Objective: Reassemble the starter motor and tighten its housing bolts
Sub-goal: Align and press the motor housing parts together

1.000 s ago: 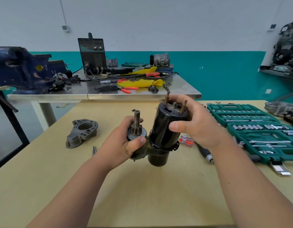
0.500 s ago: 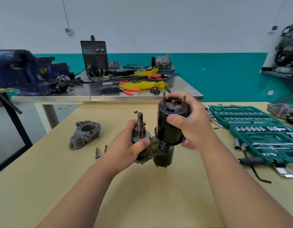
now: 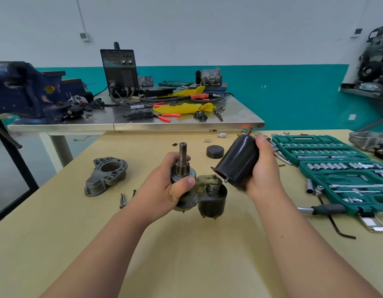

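While the big tan table (image 3: 186, 265) fills most of the shot, with the green socket set (image 3: 328, 155) open on its right side, the starter motor is held in two pieces over the middle. The right hand (image 3: 266, 168) is wrapped around the black cylindrical housing (image 3: 238, 162), tilted. The left hand (image 3: 164, 190) grips the pinion-and-solenoid half (image 3: 207, 194) upright just beside it. A grey nose casting (image 3: 106, 175) lies to the left, a black end cap (image 3: 215, 152) sits just beyond the hands, and two bolts (image 3: 122, 200) lie near the casting.
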The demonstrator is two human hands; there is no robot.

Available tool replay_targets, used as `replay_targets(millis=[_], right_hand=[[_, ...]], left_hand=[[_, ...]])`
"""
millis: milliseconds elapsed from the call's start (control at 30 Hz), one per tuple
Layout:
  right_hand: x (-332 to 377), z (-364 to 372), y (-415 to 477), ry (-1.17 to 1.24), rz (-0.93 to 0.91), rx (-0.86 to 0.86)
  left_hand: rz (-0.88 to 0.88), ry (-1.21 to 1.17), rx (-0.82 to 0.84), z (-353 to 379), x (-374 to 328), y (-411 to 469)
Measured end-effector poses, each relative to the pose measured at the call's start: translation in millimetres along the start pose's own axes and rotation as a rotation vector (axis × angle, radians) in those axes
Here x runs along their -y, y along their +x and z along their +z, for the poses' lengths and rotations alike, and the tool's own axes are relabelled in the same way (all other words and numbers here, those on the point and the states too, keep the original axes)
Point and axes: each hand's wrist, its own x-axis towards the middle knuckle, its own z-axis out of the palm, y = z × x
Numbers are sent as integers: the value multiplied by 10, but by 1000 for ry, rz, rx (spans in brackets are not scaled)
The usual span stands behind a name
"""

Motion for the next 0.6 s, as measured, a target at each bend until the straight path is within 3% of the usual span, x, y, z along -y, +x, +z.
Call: replay_targets(millis=[233, 300, 467, 600], right_hand=[[-110, -88, 24, 57, 170, -74], [-115, -100, 26, 70, 202, -110], [-100, -146, 21, 64, 218, -178], [-107, -160, 28, 46, 253, -187]], left_hand=[[18, 58, 4, 70, -119, 39], [-33, 62, -62, 120, -140, 66], [-436, 30, -303, 191, -51, 117], [-684, -9, -141, 96, -14, 39]])
